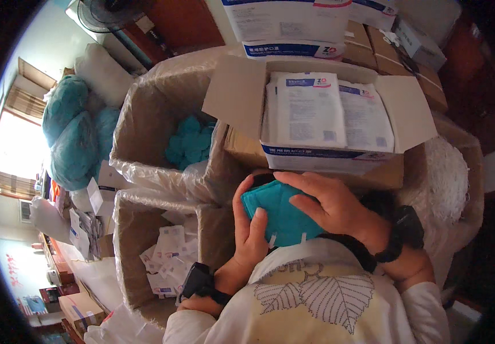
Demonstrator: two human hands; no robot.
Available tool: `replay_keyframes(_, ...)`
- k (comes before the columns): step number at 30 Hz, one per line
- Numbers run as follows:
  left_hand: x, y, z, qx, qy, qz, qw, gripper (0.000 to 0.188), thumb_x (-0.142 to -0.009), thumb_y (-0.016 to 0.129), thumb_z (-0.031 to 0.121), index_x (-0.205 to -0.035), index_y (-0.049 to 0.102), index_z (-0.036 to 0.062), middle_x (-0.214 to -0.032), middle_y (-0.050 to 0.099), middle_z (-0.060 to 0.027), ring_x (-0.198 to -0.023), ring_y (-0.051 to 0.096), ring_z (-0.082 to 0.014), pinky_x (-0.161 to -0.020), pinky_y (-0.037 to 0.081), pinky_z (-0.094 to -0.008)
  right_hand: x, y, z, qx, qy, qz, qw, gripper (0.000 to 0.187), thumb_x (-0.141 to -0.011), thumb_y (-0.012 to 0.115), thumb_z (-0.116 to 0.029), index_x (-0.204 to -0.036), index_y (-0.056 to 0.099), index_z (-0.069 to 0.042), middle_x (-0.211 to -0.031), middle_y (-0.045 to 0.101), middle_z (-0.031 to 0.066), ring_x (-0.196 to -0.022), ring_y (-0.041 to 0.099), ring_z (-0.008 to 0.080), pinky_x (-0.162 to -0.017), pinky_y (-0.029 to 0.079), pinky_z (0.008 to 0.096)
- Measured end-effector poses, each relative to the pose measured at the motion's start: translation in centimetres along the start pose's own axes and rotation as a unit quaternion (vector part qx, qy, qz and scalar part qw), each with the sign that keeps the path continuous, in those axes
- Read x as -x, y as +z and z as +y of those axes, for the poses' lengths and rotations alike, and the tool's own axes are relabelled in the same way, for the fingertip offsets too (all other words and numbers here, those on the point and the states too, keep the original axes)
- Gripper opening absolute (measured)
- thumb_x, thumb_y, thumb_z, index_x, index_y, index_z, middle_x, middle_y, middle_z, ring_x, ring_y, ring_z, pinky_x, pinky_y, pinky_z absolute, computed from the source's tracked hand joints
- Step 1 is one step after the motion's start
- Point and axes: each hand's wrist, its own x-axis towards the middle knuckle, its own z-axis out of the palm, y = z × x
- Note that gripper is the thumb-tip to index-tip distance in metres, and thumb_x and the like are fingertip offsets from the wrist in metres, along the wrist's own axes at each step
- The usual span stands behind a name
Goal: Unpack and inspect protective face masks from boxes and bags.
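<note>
A teal face mask [279, 203], folded flat, is held close in front of my chest with two small white tabs along its lower edge. My left hand [250, 235] grips its left side, the thumb on the front and the fingers behind. Over the upper right part of the mask lies my right hand [339, 209], its fingers curled across the top edge; some fingertips are hidden. Just beyond, an open white carton [405, 112] with spread flaps holds flat white packets [310, 112] printed in blue and red.
A plastic-lined carton [135, 117] at left holds loose teal masks [190, 142]. Below it, another lined carton [128, 229] contains torn white packets [173, 255]. White stringy material [448, 178] fills a carton at right. Stacked boxes [287, 23] rise behind; bulging teal bags [69, 143] stand far left.
</note>
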Motion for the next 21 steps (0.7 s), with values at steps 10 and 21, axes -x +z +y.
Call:
replay_keyframes(10, -1.8, -0.3, 1.2, -0.019, 0.035, -0.059, 0.997, 0.053, -0.09, 0.037, 0.014, -0.136, 0.015, 0.0012, -0.124, 0.04, -0.0138, -0.112, 0.042, -0.0202, -0.096, 0.032, -0.0326, -0.4, 0.6, 1.2, -0.137, 0.05, 0.057, 0.988, 0.037, -0.084, 0.056, -0.02, -0.116, 0.049, -0.002, -0.101, 0.059, 0.0139, -0.092, 0.057, 0.0209, -0.082, 0.044, 0.0303)
replay_keyframes(21, -4.4, -1.5, 0.9, -0.02, -0.05, -0.222, 0.974, 0.048, -0.086, 0.055, 0.019, -0.127, 0.034, 0.0046, -0.106, 0.052, -0.0076, -0.096, 0.049, -0.0123, -0.081, 0.041, -0.029, -4.4, -6.7, -4.2, -0.068, 0.094, 0.03, 0.993, 0.031, -0.081, 0.06, -0.019, -0.105, 0.056, 0.0, -0.091, 0.061, 0.0061, -0.081, 0.055, 0.0103, -0.074, 0.046, 0.0262)
